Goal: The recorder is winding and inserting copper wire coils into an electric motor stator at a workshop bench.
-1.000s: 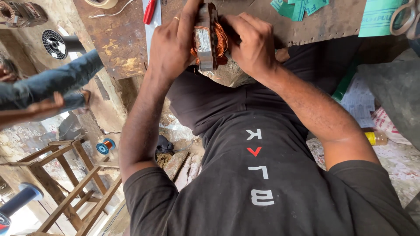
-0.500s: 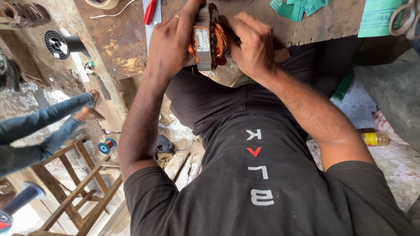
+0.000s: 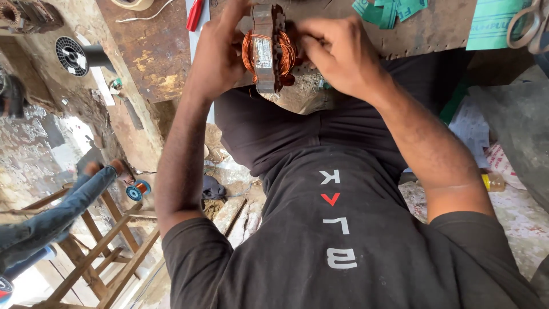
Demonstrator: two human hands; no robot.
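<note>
I hold a rusty metal stator (image 3: 267,48) wound with copper wire over the edge of a worn workbench (image 3: 434,28), above my lap. My left hand (image 3: 220,54) grips its left side, fingers curled over the top. On the other side, my right hand (image 3: 337,54) pinches at the copper winding with its fingertips. Both forearms reach up from my black shirt (image 3: 343,229).
On the bench lie a red-handled tool (image 3: 194,14), green paper strips (image 3: 389,10), a green sheet (image 3: 492,23) and scissors (image 3: 529,26). A black fan part (image 3: 73,55) and a wooden stool (image 3: 97,252) are at left. Another person's jeans leg (image 3: 51,217) is beside a blue wire spool (image 3: 137,189).
The other person's leg has swung down and left, from beside the bench to the stool. My hands stay on the stator, with the right fingers shifting on the winding.
</note>
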